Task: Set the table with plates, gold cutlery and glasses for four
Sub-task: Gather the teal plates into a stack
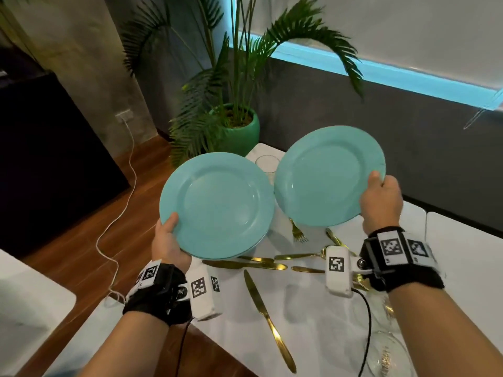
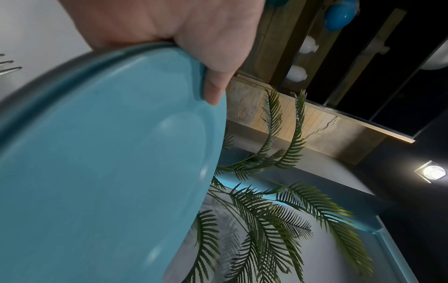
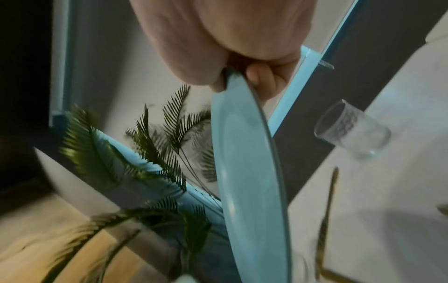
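Two round turquoise ceramic plates held up above the white bench (image 1: 313, 308), nothing yet laid at a place. Left hand (image 1: 170, 242) gripping the near rim of the left turquoise plate (image 1: 217, 205), thumb curled over the top face; a second rim showing just beneath it in the head view and the left wrist view, so probably a small stack there rather than one plate. Right hand (image 1: 381, 200) pinching the right edge of the right turquoise plate (image 1: 326, 178), thumb in front and fingers (image 3: 260, 76) curled behind, plate tipped steeply toward the viewer.

Below on the bench: gold table knives, one long gold knife (image 1: 268, 319) lying nearest, a gold fork (image 1: 298, 232) between the plates, more gold pieces crossed in a loose heap. A clear glass tumbler (image 1: 268, 164) at the far end, partly hidden behind the plates; another clear glass (image 1: 386, 352) at the near right.

Step in hand, by judgement: carrying plates to their places. To do well:
- Level the right plate before lowering, since a steep edge pinch slips easily.
- Choose bare bench, away from the scattered cutlery, so no plate rocks on a handle.
- Keep rims apart; nearly touching now at the middle.
- Lower well apart from the far tumbler.
- Set down flat, then release.
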Demonstrator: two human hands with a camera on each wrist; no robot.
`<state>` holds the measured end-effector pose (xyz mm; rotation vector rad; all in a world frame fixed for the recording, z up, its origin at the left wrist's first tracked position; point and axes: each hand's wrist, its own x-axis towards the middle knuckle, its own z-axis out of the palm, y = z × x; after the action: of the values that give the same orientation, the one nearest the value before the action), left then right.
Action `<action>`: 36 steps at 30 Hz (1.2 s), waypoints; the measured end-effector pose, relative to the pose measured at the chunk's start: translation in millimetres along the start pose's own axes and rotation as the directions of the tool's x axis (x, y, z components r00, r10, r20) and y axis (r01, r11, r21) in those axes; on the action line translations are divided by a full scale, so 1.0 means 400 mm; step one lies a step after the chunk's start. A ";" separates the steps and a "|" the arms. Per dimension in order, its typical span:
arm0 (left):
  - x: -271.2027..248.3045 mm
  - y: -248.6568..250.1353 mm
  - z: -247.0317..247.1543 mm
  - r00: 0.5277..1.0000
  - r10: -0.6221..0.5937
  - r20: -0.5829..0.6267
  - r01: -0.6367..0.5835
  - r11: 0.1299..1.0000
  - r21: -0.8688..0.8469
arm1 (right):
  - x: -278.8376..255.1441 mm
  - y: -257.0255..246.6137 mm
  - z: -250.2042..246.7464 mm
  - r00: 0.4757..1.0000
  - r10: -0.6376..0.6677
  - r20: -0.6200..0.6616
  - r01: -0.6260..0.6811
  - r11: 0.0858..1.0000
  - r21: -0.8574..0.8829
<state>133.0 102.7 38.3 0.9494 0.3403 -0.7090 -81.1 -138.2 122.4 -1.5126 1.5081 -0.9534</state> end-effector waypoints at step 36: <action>-0.073 0.016 -0.168 0.990 -0.004 -0.141 0.029 0.985 0.173 | -0.273 0.181 0.183 0.732 0.162 0.662 0.016 0.967 -0.255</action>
<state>118.3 173.0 21.2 1.1674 0.4153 -0.6970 -45.7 -26.9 28.2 -1.7035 1.1391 -0.0986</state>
